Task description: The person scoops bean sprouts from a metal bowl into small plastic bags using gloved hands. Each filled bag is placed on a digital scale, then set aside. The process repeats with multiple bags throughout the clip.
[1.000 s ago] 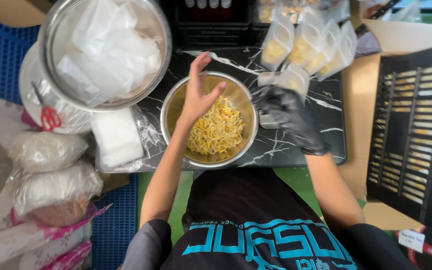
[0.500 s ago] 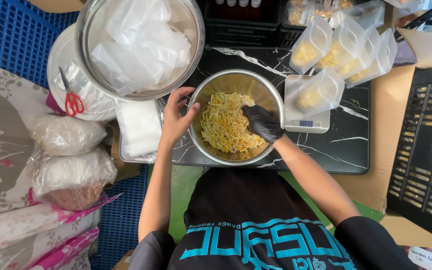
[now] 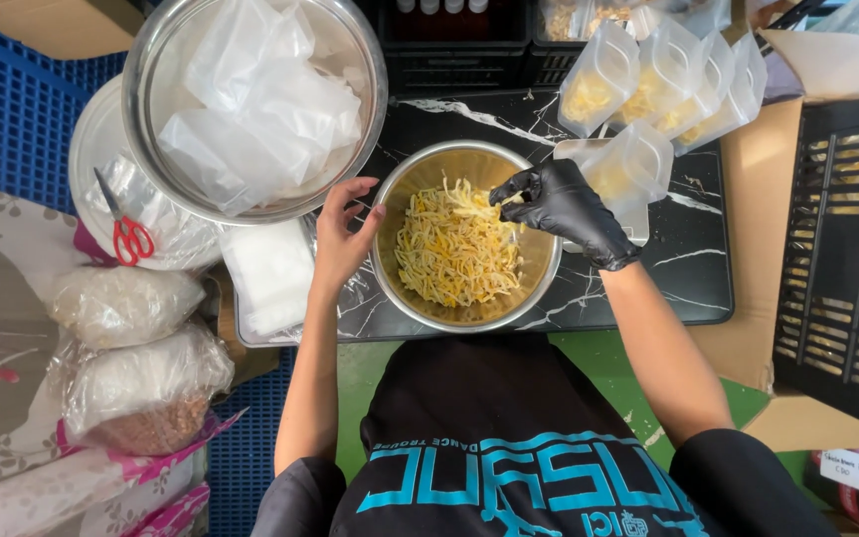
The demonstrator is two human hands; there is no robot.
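My gloved right hand point(image 3: 561, 207) has lifted from the shredded cheese point(image 3: 457, 249), pinching what looks like a few strands.
My bare left hand point(image 3: 343, 237), open, steadies the steel bowl point(image 3: 539, 283) on the marbled black board point(image 3: 688, 268).

— What is being handled?

— A round steel bowl point(image 3: 465, 236) is seen upright on the dark marbled slab, its inside roughly half filled with shredded cheese point(image 3: 454, 251), pale yellow mixed with orange.

— How is it met by the hands?

— Its left rim is touched by the bare left hand point(image 3: 342, 235); a few strands are pinched at the far edge by the black-gloved right hand point(image 3: 561, 206).
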